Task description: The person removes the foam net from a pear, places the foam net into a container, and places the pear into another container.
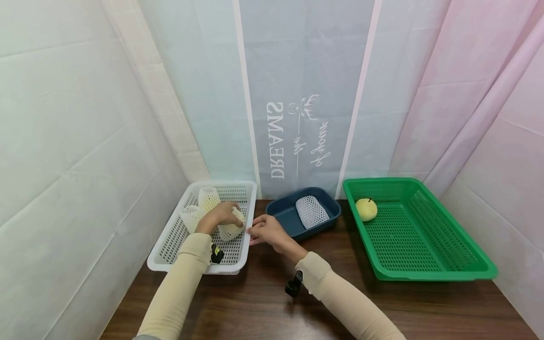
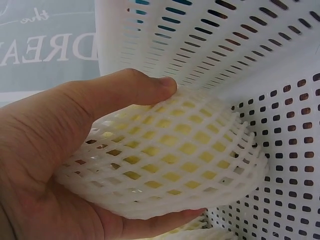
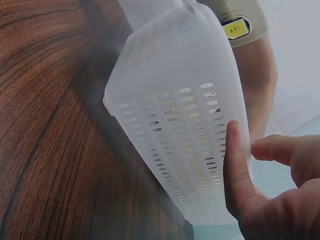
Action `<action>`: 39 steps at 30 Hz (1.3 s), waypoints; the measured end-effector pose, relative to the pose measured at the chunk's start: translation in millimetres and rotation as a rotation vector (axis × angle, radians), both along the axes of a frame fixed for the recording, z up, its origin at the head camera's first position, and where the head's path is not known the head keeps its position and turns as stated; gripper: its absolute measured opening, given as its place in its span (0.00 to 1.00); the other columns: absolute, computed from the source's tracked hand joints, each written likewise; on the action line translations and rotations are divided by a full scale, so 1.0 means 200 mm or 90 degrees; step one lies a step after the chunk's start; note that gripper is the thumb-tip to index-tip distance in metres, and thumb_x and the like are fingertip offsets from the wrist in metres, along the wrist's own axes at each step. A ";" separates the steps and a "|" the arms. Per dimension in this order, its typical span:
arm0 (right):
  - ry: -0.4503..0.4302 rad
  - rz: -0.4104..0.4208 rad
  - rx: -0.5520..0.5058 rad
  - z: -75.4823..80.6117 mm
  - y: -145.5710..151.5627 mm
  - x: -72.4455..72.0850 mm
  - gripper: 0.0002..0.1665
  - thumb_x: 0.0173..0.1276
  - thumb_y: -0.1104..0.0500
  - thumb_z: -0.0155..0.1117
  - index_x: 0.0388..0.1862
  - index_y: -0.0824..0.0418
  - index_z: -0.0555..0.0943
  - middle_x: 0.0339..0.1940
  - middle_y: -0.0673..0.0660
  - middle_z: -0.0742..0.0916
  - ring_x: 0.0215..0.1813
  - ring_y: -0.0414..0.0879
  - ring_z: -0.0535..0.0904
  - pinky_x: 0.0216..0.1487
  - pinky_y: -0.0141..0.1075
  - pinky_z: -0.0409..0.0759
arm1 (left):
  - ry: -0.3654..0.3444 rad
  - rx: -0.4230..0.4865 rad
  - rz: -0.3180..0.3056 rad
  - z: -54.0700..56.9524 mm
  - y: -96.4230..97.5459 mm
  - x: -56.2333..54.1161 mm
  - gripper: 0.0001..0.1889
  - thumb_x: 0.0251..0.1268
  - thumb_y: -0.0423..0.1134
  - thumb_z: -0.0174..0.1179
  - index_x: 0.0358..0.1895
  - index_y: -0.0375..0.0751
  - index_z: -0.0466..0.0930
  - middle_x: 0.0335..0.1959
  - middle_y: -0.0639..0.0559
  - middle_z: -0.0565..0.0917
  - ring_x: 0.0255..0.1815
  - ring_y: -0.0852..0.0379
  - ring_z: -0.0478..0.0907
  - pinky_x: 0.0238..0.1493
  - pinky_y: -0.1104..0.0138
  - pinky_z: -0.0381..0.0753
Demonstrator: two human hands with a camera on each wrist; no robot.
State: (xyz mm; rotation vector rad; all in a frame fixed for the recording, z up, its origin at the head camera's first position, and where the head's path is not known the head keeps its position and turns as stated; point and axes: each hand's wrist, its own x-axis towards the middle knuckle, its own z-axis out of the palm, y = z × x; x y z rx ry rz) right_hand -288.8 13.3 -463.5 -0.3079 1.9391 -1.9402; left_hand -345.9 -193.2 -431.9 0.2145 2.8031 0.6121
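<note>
Inside the white basket (image 1: 155, 259), my left hand (image 1: 221, 215) grips a fruit in a white foam net (image 2: 175, 150). Yellow skin shows through its mesh; thumb above, fingers below. Two more netted fruits (image 1: 208, 198) lie beside it in the basket, partly behind the hand. My right hand (image 1: 268, 232) is at the basket's right rim. In the right wrist view, one of its fingers (image 3: 237, 165) lies along the outer wall and another digit meets the rim's other side, pinching it. A yellow pear (image 1: 366, 209) sits in the green basket (image 1: 433, 275) at the right.
Between the two baskets stands a dark blue tray (image 1: 284, 218) with a white foam net (image 1: 311, 212) lying in it. All of these rest on a dark wooden table (image 1: 263, 302). A printed curtain (image 1: 306, 56) hangs close behind them, with pale cloth at both sides.
</note>
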 end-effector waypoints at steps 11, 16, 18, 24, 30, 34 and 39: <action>-0.002 -0.005 -0.002 0.00 0.00 0.00 0.25 0.73 0.69 0.67 0.64 0.79 0.71 0.47 0.70 0.88 0.32 0.44 0.88 0.44 0.45 0.92 | 0.034 -0.006 -0.018 0.04 0.00 0.01 0.32 0.56 0.44 0.77 0.64 0.35 0.81 0.60 0.37 0.86 0.56 0.44 0.83 0.61 0.49 0.82; 0.002 -0.005 0.003 0.00 0.00 0.00 0.26 0.74 0.68 0.67 0.65 0.79 0.71 0.47 0.70 0.87 0.33 0.44 0.88 0.46 0.49 0.91 | 0.040 0.005 -0.017 0.06 0.00 0.02 0.34 0.56 0.44 0.77 0.64 0.33 0.79 0.58 0.37 0.86 0.52 0.45 0.82 0.59 0.49 0.83; 0.001 -0.005 0.004 0.00 0.00 -0.01 0.26 0.74 0.68 0.67 0.65 0.79 0.71 0.47 0.70 0.88 0.32 0.44 0.88 0.46 0.49 0.91 | 0.037 0.015 -0.011 0.06 0.00 0.02 0.38 0.56 0.44 0.77 0.69 0.30 0.75 0.61 0.34 0.85 0.55 0.42 0.82 0.62 0.47 0.82; 0.002 -0.005 0.008 0.00 0.00 0.00 0.25 0.74 0.68 0.67 0.64 0.78 0.72 0.47 0.71 0.88 0.32 0.45 0.88 0.47 0.50 0.91 | 0.027 0.050 0.009 0.07 -0.01 0.03 0.50 0.60 0.44 0.75 0.80 0.24 0.59 0.72 0.27 0.76 0.69 0.34 0.78 0.70 0.44 0.77; -0.005 -0.012 0.009 0.01 0.00 0.00 0.24 0.74 0.68 0.68 0.63 0.77 0.72 0.46 0.70 0.89 0.31 0.45 0.88 0.52 0.56 0.89 | 0.033 0.049 0.012 0.09 -0.02 0.04 0.50 0.61 0.45 0.74 0.81 0.26 0.58 0.73 0.26 0.75 0.71 0.32 0.76 0.71 0.43 0.77; -0.006 -0.014 0.008 0.01 0.00 0.00 0.23 0.74 0.68 0.68 0.62 0.77 0.73 0.45 0.69 0.89 0.31 0.45 0.88 0.52 0.56 0.89 | 0.047 0.044 0.009 0.11 -0.02 0.04 0.48 0.62 0.45 0.74 0.80 0.26 0.60 0.72 0.26 0.76 0.70 0.31 0.77 0.69 0.43 0.78; -0.005 -0.008 0.006 0.01 0.00 0.00 0.24 0.74 0.68 0.68 0.63 0.77 0.72 0.45 0.70 0.89 0.31 0.44 0.88 0.50 0.54 0.90 | 0.060 0.050 0.007 0.12 -0.02 0.05 0.48 0.63 0.44 0.73 0.80 0.25 0.60 0.73 0.26 0.74 0.72 0.30 0.75 0.71 0.42 0.77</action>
